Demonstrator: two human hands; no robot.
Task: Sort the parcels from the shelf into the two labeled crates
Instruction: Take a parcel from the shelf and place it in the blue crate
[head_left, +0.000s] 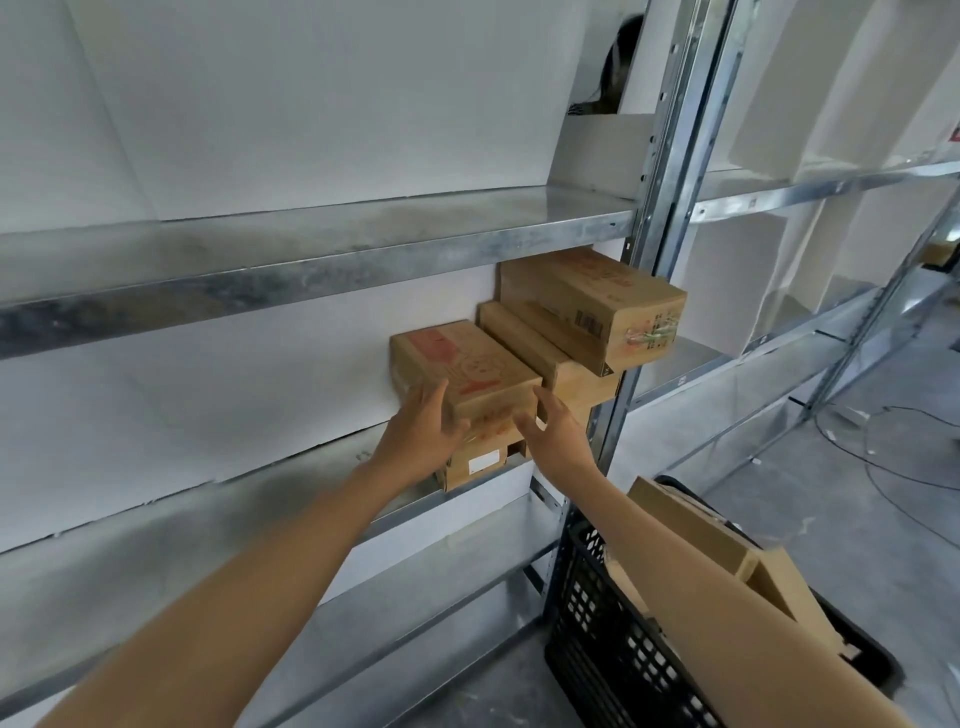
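Several brown cardboard parcels are stacked at the right end of a metal shelf (291, 499). The nearest one, a parcel with red print (467, 371), sits on top of a lower box with a white label (475, 465). My left hand (421, 436) touches its left front corner with spread fingers. My right hand (553, 434) is at its right front corner, fingers straight. Behind it lie a flat parcel (540, 353) and, on top, a larger barcoded parcel (597, 306). A black plastic crate (597, 644) stands on the floor at lower right, holding cardboard boxes (727, 561).
A steel upright (649, 244) stands right beside the parcels. An upper shelf (311, 254) overhangs them. More shelving (810, 192) with white dividers runs to the right. Black cables (893, 457) lie on the grey floor at far right.
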